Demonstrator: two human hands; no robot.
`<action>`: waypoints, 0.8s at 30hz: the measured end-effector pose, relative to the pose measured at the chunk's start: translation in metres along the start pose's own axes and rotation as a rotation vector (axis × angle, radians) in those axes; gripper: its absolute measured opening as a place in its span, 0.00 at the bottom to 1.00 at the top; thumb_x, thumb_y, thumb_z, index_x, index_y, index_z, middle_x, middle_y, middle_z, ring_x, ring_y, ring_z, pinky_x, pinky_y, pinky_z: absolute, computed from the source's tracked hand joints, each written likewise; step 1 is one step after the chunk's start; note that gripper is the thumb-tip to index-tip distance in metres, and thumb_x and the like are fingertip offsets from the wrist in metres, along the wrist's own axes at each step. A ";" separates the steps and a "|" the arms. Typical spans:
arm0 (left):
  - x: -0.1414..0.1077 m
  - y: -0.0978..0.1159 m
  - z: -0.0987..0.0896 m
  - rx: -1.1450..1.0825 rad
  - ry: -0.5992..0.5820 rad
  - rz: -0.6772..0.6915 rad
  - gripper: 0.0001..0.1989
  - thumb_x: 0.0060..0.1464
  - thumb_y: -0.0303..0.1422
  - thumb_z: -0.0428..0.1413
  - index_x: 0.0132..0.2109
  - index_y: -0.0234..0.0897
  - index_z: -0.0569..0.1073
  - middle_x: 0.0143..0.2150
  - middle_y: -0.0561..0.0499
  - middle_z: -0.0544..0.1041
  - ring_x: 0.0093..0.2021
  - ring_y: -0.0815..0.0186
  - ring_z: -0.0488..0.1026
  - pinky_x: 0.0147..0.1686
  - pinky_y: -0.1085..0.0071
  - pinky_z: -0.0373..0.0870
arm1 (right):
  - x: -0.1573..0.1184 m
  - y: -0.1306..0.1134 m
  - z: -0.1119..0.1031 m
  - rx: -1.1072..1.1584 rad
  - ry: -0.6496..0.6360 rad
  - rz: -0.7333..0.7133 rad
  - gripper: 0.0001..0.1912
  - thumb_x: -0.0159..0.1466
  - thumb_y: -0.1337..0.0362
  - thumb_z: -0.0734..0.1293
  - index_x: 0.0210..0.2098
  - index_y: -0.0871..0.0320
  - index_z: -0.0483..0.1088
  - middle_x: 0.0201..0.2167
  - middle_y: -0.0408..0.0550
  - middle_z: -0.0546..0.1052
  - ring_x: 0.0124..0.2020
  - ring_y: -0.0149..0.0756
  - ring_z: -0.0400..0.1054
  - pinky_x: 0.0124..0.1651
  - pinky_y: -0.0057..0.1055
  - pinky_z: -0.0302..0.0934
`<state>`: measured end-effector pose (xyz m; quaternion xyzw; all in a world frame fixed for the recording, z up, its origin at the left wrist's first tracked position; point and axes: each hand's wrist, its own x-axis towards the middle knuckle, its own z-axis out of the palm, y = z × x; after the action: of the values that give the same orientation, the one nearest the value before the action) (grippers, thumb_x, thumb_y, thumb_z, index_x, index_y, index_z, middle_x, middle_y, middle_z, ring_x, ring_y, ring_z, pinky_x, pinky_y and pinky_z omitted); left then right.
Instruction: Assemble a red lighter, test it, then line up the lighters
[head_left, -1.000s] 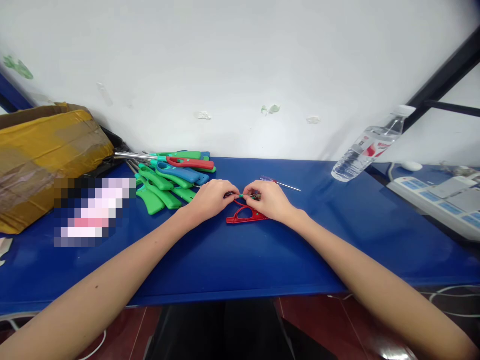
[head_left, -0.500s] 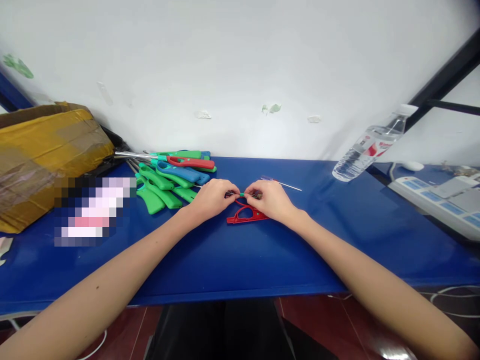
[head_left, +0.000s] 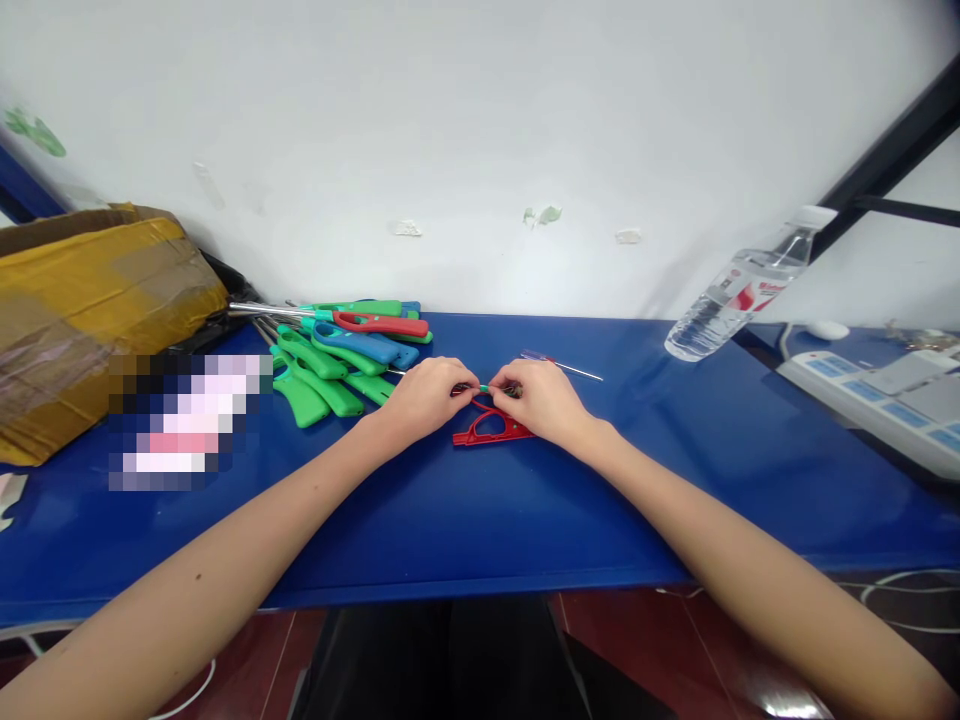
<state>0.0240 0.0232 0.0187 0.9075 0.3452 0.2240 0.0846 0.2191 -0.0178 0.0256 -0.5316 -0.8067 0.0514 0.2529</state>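
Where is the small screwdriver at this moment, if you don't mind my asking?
In the head view, the screwdriver lies on the blue table just beyond the right hand, up and to the right of the red plastic handle.

A slim green rod [head_left: 484,388] sits pinched between the left hand [head_left: 427,400] and right hand [head_left: 544,400], its ends hidden by fingers. Just beneath it, a red plastic lighter handle [head_left: 491,432] lies flat, its oval cutout showing.
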 end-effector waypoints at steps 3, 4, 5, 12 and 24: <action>-0.001 0.000 0.000 0.017 -0.006 -0.001 0.08 0.59 0.28 0.56 0.39 0.38 0.80 0.40 0.48 0.81 0.39 0.63 0.76 0.41 0.69 0.70 | 0.000 0.000 -0.002 -0.012 -0.017 -0.020 0.07 0.62 0.69 0.66 0.32 0.56 0.78 0.33 0.47 0.80 0.33 0.37 0.72 0.36 0.32 0.61; -0.001 0.000 0.000 0.022 -0.005 -0.002 0.08 0.59 0.28 0.56 0.40 0.38 0.80 0.39 0.48 0.81 0.38 0.62 0.76 0.40 0.69 0.70 | 0.000 0.000 -0.003 -0.018 -0.023 -0.027 0.08 0.62 0.69 0.66 0.33 0.56 0.78 0.34 0.47 0.80 0.34 0.38 0.72 0.36 0.32 0.61; -0.001 0.000 0.000 0.025 -0.004 -0.004 0.08 0.59 0.28 0.56 0.40 0.38 0.80 0.39 0.48 0.81 0.38 0.62 0.76 0.39 0.69 0.70 | 0.000 -0.001 -0.004 -0.025 -0.030 -0.032 0.08 0.62 0.70 0.66 0.33 0.56 0.78 0.35 0.48 0.80 0.34 0.38 0.72 0.36 0.32 0.61; 0.003 -0.005 -0.003 -0.011 -0.037 0.030 0.10 0.60 0.25 0.54 0.41 0.36 0.80 0.38 0.48 0.82 0.39 0.62 0.77 0.41 0.69 0.69 | -0.003 -0.002 -0.007 -0.063 -0.091 -0.030 0.06 0.62 0.64 0.68 0.38 0.58 0.76 0.36 0.49 0.79 0.31 0.35 0.69 0.32 0.30 0.57; 0.001 0.002 -0.004 0.256 -0.075 0.064 0.12 0.65 0.30 0.50 0.40 0.35 0.79 0.38 0.46 0.79 0.40 0.61 0.76 0.37 0.70 0.68 | -0.006 0.002 -0.004 -0.040 -0.057 -0.055 0.07 0.65 0.63 0.66 0.39 0.59 0.74 0.36 0.49 0.78 0.34 0.36 0.70 0.36 0.31 0.59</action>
<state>0.0245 0.0225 0.0235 0.9291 0.3384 0.1465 -0.0263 0.2247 -0.0229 0.0262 -0.5123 -0.8288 0.0432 0.2206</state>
